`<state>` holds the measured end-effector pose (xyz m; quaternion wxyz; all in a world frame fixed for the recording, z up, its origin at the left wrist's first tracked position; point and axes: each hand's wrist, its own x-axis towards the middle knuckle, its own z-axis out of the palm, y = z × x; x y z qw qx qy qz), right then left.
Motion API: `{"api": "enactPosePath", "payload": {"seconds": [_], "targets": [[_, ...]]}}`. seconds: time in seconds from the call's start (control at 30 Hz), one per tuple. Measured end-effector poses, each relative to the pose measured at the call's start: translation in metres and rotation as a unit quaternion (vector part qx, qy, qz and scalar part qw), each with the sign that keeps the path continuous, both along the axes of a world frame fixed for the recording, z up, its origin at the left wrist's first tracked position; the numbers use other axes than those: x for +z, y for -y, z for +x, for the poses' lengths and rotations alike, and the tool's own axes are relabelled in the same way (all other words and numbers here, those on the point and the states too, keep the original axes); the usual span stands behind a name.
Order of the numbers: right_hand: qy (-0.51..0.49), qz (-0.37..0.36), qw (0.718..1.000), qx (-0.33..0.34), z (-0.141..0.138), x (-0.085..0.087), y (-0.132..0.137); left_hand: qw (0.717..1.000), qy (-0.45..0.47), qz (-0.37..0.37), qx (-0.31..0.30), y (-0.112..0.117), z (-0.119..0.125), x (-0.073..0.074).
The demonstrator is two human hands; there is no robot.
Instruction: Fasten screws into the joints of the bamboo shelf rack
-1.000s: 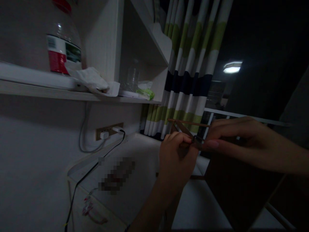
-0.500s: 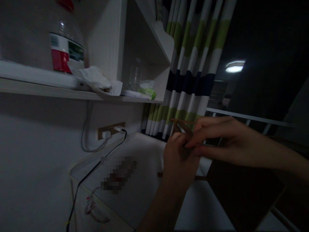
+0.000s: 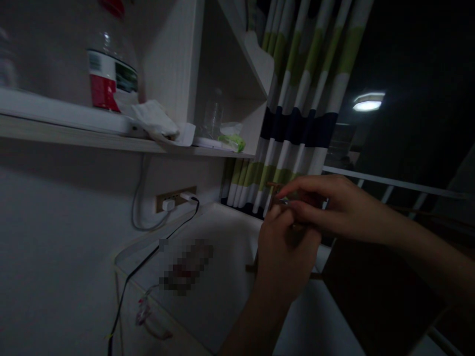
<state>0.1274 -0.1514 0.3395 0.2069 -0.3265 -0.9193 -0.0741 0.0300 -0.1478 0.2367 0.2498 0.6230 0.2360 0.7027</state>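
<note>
My left hand (image 3: 285, 252) is raised over the white desk, its fingers curled closed. What it holds, if anything, is hidden behind the hand. My right hand (image 3: 330, 205) reaches in from the right, thumb and forefinger pinched just above the left fingers. A tiny pale, shiny bit (image 3: 284, 200) shows between those fingertips, too small and dark to name. Behind both hands stands a brown wooden frame or stand (image 3: 251, 268); its thin top bar and parts of its foot stick out around the left hand, and the rest is covered.
The white desk (image 3: 218, 291) carries a blurred-out object (image 3: 189, 267) and a black cable (image 3: 148, 254) running from a wall socket (image 3: 176, 198). Overhead, a shelf (image 3: 163, 147) holds a red-labelled bottle (image 3: 107, 81) and crumpled tissue (image 3: 156, 118). A striped curtain (image 3: 293, 123) hangs behind.
My right hand's fingers have moved left and slightly up, and a small shiny bit now shows at their tips. The left hand has shifted slightly right with the whole view.
</note>
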Motion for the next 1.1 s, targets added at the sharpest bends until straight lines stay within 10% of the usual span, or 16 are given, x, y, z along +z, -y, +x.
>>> {"api": "enactPosePath", "payload": {"seconds": [0.77, 1.1], "targets": [[-0.085, -0.019, 0.996, -0.022, 0.053, 0.0, 0.019, 0.999, 0.003, 0.028, 0.038, -0.001, 0.002, -0.002], [-0.07, 0.042, 0.993, 0.08, 0.034, 0.0, 0.028, 0.999, 0.01, 0.023, 0.02, 0.0, 0.001, 0.0]]}}
